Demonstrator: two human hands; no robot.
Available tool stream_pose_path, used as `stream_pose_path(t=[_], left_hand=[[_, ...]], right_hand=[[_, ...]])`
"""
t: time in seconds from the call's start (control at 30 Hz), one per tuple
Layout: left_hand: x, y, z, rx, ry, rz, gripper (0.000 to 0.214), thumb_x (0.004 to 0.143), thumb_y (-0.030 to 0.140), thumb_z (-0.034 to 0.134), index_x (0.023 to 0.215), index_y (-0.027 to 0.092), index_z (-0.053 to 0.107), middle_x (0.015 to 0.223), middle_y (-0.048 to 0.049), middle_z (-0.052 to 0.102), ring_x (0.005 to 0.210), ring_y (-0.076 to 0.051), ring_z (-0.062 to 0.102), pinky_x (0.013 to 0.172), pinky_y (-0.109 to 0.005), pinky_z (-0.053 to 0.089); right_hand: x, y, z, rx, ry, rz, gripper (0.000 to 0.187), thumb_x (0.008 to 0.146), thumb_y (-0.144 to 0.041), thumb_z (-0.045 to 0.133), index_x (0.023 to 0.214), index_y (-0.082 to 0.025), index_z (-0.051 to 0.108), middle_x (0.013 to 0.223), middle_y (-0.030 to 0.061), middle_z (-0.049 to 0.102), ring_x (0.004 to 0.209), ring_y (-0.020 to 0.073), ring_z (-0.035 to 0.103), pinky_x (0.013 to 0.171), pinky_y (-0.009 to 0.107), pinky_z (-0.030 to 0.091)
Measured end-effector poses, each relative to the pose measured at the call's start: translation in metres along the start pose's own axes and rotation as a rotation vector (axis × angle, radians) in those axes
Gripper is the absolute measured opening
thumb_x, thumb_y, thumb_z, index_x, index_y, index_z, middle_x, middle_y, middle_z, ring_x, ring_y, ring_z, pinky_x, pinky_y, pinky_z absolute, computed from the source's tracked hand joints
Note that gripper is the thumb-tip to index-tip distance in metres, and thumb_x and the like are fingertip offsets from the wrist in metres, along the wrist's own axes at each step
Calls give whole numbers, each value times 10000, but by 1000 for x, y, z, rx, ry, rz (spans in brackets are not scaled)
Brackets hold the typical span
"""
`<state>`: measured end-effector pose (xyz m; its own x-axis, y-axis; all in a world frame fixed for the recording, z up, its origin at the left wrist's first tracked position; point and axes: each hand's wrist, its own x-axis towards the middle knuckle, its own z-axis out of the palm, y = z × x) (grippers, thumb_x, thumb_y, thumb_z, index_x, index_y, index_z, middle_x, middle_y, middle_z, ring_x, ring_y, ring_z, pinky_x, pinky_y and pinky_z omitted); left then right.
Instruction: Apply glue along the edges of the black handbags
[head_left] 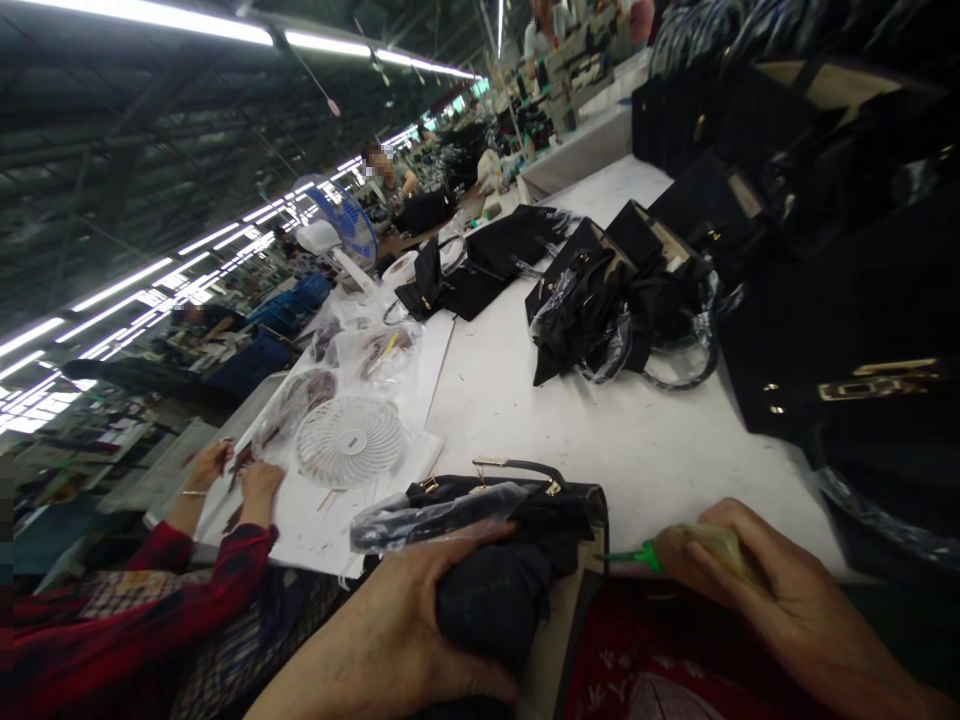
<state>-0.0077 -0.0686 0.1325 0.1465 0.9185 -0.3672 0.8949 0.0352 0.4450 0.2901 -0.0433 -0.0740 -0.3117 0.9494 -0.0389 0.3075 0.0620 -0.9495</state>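
Note:
A black handbag with gold fittings and a plastic-wrapped handle lies tilted at the table's near edge. My left hand is wrapped round the bag and its bunched dark lining. In my right hand is a glue brush bottle-like tool with a yellowish grip and a green collar; its thin tip points left and meets the bag's pale inner edge. Exactly what kind of tool it is I cannot tell. Red cloth with white print shows below my hands.
Black handbags with wrapped handles lie across the white table, with more piled at the right. A white round fan stands at the left, beside a co-worker's hands and plastic-bagged items.

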Motion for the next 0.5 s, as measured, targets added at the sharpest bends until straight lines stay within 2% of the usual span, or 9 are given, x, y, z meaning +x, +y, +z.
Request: stream_pose_path(t=[0.13, 0.27, 0.33, 0.47, 0.5], left_hand=[[2, 4, 1, -19, 29, -5, 771, 559, 429, 869, 1277, 296, 620, 1272, -66, 653, 1177, -305, 614, 1043, -467, 485], [1, 7, 2, -39, 0, -40, 607, 687, 354, 778, 1270, 290, 623, 1271, -44, 655, 1182, -271, 614, 1037, -405, 499], [-1, 6, 3, -42, -17, -38, 557, 736, 303, 720, 1282, 298, 612, 1286, -26, 646, 1191, -251, 609, 1043, -378, 494], [-6, 5, 3, -47, 36, 10, 511, 731, 249, 673, 1238, 303, 645, 1245, -14, 671, 1137, -253, 640, 1030, -392, 508], [-7, 4, 4, -51, 59, 22, 500, 726, 251, 674, 1223, 299, 657, 1220, -18, 684, 1110, -258, 653, 1010, -398, 525]], right_hand=[[1, -2, 0, -32, 99, -49, 270, 970, -514, 518, 949, -249, 562, 883, 4, 593, 752, 198, 579, 662, 284, 463], [4, -1, 0, 32, -16, 38, 344, 997, -544, 443, 857, -242, 530, 754, -11, 559, 672, 187, 552, 603, 272, 459], [5, 0, 1, 35, -47, 38, 345, 1003, -535, 429, 847, -241, 523, 746, -10, 552, 671, 190, 549, 607, 273, 460], [5, -2, 2, -6, 93, -6, 292, 968, -533, 503, 939, -249, 563, 865, 9, 596, 753, 210, 577, 651, 284, 467], [4, -3, 2, 5, 91, 11, 307, 968, -544, 500, 919, -247, 561, 847, 8, 592, 737, 207, 572, 639, 282, 466]])
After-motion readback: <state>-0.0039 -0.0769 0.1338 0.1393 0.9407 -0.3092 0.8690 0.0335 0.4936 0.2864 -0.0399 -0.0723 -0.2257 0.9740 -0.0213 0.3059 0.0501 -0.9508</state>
